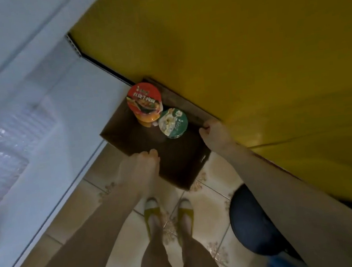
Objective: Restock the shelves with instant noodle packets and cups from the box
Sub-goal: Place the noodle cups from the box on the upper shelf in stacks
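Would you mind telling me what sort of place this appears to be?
Probably a small shop: a cardboard box holding a red noodle cup and a green noodle cup, a tiled floor, a white cabinet.

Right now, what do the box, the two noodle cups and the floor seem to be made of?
The box: brown cardboard, matte, judging by its thin walls and folded flap. The red-lidded cup and the green-lidded cup: printed lids, probably foil or coated paper, slightly glossy; the bodies are mostly hidden. The floor: likely glazed ceramic tile, given the grout lines, printed motifs and soft sheen.
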A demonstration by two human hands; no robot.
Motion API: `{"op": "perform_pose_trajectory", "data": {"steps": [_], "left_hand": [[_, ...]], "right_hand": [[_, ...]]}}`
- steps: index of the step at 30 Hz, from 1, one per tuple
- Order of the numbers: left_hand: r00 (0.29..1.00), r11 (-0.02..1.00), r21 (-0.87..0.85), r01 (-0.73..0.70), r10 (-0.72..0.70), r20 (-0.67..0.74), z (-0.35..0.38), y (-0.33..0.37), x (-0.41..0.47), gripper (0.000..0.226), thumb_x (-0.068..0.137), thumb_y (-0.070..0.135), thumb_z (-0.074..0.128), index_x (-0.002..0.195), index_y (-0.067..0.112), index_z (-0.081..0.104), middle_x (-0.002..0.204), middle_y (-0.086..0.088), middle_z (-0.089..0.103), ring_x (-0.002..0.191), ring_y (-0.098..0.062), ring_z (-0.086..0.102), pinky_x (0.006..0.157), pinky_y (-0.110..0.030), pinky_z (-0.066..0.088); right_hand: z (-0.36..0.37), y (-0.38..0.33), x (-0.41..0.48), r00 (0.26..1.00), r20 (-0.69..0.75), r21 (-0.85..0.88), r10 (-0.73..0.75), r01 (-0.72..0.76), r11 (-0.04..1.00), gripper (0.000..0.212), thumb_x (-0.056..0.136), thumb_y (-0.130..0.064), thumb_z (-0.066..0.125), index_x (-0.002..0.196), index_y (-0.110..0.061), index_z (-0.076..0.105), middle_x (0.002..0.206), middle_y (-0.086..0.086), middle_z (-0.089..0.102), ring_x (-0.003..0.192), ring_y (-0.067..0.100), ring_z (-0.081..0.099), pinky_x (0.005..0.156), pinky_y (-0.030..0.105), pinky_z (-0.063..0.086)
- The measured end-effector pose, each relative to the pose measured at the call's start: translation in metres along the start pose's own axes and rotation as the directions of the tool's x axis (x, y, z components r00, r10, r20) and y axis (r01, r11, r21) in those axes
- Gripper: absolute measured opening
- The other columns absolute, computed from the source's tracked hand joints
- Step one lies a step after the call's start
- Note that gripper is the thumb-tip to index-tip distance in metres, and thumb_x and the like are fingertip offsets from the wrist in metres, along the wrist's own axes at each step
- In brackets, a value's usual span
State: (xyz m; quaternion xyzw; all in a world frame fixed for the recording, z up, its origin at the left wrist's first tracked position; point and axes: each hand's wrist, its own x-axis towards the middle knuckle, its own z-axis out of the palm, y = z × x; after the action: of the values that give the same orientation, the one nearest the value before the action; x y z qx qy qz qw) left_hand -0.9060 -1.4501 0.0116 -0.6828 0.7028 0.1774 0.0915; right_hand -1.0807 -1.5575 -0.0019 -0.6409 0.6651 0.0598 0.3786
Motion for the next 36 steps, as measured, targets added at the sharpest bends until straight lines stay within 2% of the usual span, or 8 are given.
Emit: {"op": "perform_pose_trajectory", "data": {"steps": [4, 9, 13, 17, 19, 25, 29, 36], "left_hand": [[0.998, 0.992, -0.107, 0.066, -0.067, -0.010, 0.066, -0.017, 0.050, 0.027, 0.100, 0.031, 0.029, 0.102, 0.013, 0.049, 0.083, -0.003, 0.056, 0.074, -0.019, 0.059, 0.063, -0.030, 0.049], [0.990, 0.982, -0.124, 0.143, -0.144, -0.001, 0.153, -0.025, 0.117, 0.025, 0.099, 0.033, 0.034, 0.099, 0.013, 0.049, 0.073, 0.000, 0.048, 0.066, -0.015, 0.051, 0.058, -0.026, 0.042], [0.977, 0.972, -0.107, 0.209, -0.213, -0.025, 0.208, -0.026, 0.170, 0.031, 0.098, 0.035, 0.036, 0.097, 0.008, 0.050, 0.070, -0.004, 0.049, 0.062, -0.017, 0.050, 0.055, -0.028, 0.039], [0.966, 0.951, -0.196, 0.239, -0.253, -0.049, 0.252, -0.023, 0.219, 0.044, 0.098, 0.039, 0.036, 0.116, -0.001, 0.043, 0.092, -0.016, 0.063, 0.081, -0.031, 0.063, 0.059, -0.033, 0.038], [0.952, 0.928, -0.245, 0.280, -0.301, -0.049, 0.269, -0.023, 0.240, 0.056, 0.098, 0.042, 0.033, 0.126, -0.006, 0.035, 0.103, -0.022, 0.062, 0.091, -0.037, 0.063, 0.064, -0.037, 0.042], [0.914, 0.775, -0.527, 0.349, -0.406, 0.008, 0.289, -0.021, 0.269, 0.066, 0.096, 0.045, 0.037, 0.134, -0.007, 0.022, 0.118, -0.028, 0.055, 0.105, -0.043, 0.056, 0.080, -0.043, 0.045], [0.898, 0.579, -0.750, 0.321, -0.437, 0.047, 0.296, -0.018, 0.269, 0.056, 0.098, 0.034, 0.039, 0.136, -0.003, 0.021, 0.121, -0.024, 0.055, 0.107, -0.035, 0.058, 0.074, -0.029, 0.043], [0.870, 0.500, -0.780, 0.377, -0.481, 0.112, 0.285, -0.024, 0.258, 0.044, 0.101, 0.023, 0.033, 0.137, -0.001, 0.026, 0.126, -0.020, 0.053, 0.115, -0.030, 0.053, 0.077, -0.025, 0.038]], "right_hand": [[0.058, 0.035, 0.046, 0.996, -0.015, 0.071, 0.093, -0.092, 0.993, 0.038, 0.097, -0.023, 0.043, 0.130, -0.003, 0.044, 0.117, 0.019, 0.062, 0.107, 0.034, 0.058, 0.088, 0.041, 0.050], [0.111, 0.076, 0.111, 0.992, -0.029, 0.044, 0.120, -0.119, 0.992, 0.033, 0.098, -0.023, 0.042, 0.124, -0.005, 0.047, 0.114, 0.017, 0.061, 0.104, 0.033, 0.059, 0.080, 0.034, 0.047], [0.142, 0.103, 0.156, 0.991, -0.044, 0.046, 0.130, -0.128, 0.991, 0.031, 0.098, -0.022, 0.041, 0.123, -0.004, 0.048, 0.115, 0.018, 0.059, 0.103, 0.033, 0.058, 0.085, 0.039, 0.049], [0.163, 0.124, 0.189, 0.991, -0.059, 0.045, 0.120, -0.118, 0.992, 0.029, 0.099, -0.019, 0.038, 0.121, -0.004, 0.049, 0.113, 0.018, 0.059, 0.101, 0.033, 0.058, 0.086, 0.042, 0.050], [0.171, 0.132, 0.201, 0.991, -0.054, 0.038, 0.121, -0.119, 0.992, 0.027, 0.099, -0.020, 0.039, 0.119, -0.005, 0.049, 0.110, 0.018, 0.059, 0.098, 0.033, 0.059, 0.085, 0.046, 0.051], [0.187, 0.143, 0.223, 0.986, -0.025, 0.038, 0.162, -0.161, 0.986, 0.029, 0.098, -0.022, 0.040, 0.121, -0.005, 0.047, 0.114, 0.019, 0.056, 0.100, 0.036, 0.056, 0.086, 0.048, 0.050], [0.191, 0.142, 0.233, 0.987, -0.012, 0.062, 0.163, -0.162, 0.985, 0.031, 0.099, -0.021, 0.040, 0.124, -0.005, 0.045, 0.116, 0.020, 0.055, 0.099, 0.037, 0.057, 0.083, 0.046, 0.050], [0.192, 0.142, 0.242, 0.978, -0.002, 0.109, 0.209, -0.207, 0.972, 0.030, 0.098, -0.021, 0.040, 0.121, -0.004, 0.048, 0.114, 0.019, 0.056, 0.100, 0.035, 0.057, 0.081, 0.042, 0.049]]}}
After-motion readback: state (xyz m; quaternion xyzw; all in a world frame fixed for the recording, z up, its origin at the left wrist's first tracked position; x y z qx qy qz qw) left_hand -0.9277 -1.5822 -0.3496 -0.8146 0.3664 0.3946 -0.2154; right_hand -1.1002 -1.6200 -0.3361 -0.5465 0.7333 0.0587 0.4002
